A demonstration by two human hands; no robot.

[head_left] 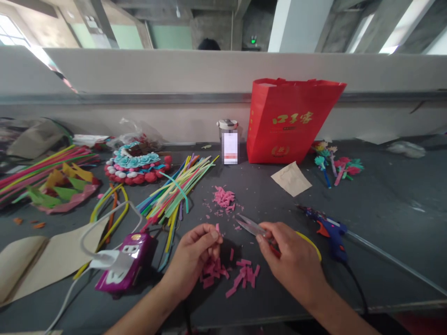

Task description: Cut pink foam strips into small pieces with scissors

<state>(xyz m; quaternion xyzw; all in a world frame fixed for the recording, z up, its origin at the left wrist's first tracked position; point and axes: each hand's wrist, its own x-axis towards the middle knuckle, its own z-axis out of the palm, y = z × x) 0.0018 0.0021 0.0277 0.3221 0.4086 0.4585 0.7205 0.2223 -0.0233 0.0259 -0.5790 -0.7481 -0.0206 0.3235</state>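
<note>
My left hand (193,253) is closed, with thumb and fingertips pinching a small pink strip (217,227) whose tip sticks up. In my right hand (293,256) is a pair of scissors (250,226), its blades pointing left and slightly apart, close to the strip but not touching it. Beyond the hands lies a small heap of trimmed pink bits (224,199) with tiny scraps around it. Loose pink strips (246,274) are scattered on the dark table between my wrists, and more lie partly under my left hand.
A purple power strip (131,260) with a white plug sits left, near bundled pipe cleaners (181,186). Behind are a flower wreath (138,165), a phone (230,148) and a red bag (291,123). A blue glue gun (331,232) and brown paper (291,179) lie right.
</note>
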